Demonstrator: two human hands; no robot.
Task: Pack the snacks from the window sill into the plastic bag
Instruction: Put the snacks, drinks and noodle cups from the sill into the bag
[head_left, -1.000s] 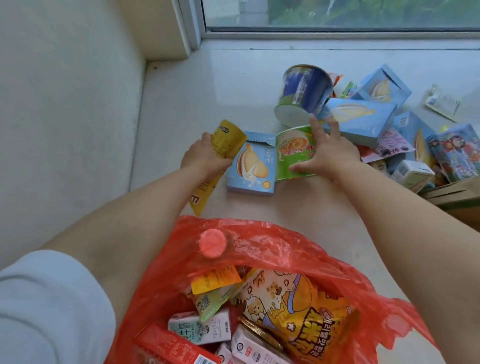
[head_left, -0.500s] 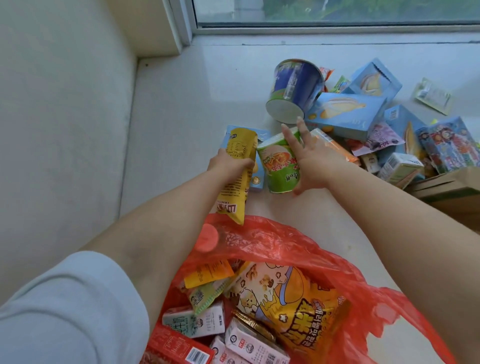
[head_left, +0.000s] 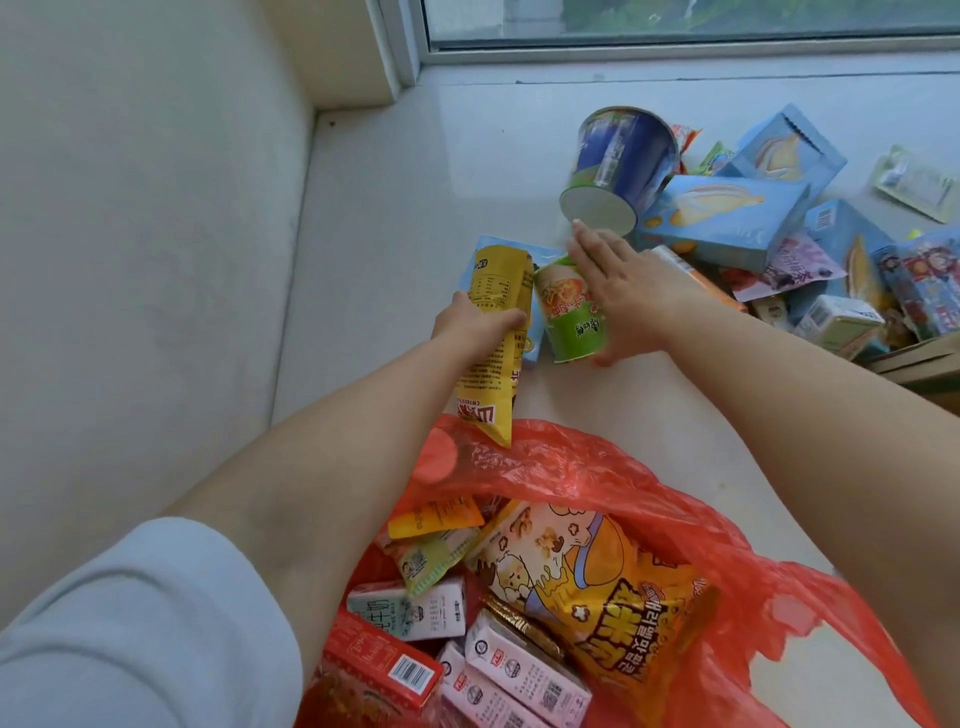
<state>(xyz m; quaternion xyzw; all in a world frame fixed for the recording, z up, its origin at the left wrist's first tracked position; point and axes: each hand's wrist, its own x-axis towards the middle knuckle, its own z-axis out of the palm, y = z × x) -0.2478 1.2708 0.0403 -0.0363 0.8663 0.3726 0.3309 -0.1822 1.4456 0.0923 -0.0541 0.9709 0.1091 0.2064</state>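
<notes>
1. Nearest the viewer, a crinkled red plastic bag (head_left: 649, 483) lies open at the near edge of the pale window sill (head_left: 415, 171). It is already part filled: a large orange popcorn packet (head_left: 597, 587), small milk cartons (head_left: 415, 608) and a red box (head_left: 384, 660) show in its mouth.
2. Just beyond the bag's far rim, the left hand (head_left: 467, 322) grips a long yellow foil snack packet (head_left: 493, 343). Its fingers are curled round the packet's middle. The packet's long axis runs toward the viewer, and its lower end hangs over the bag's rim.
3. Beside it, the right hand (head_left: 623, 296) lies on a small green paper snack cup (head_left: 569, 317) tipped on its side. The fingers are straight and pressed fairly close together, pointing away, with the thumb low at the cup's near right side. Whether the thumb is under the cup I cannot tell.
4. The cup lies under and to the left of the right palm, its long axis running near to far. It touches the yellow packet. This hand is plainly the nearer one for taking it, and would likely need to curl round it from above.
5. A flat light blue box (head_left: 535, 338) lies under both items.
6. Farther back on the sill's right side, a large blue tub (head_left: 618, 166) lies on its side amid a heap of blue boxes (head_left: 727, 218) and small packets not yet packed.
</notes>
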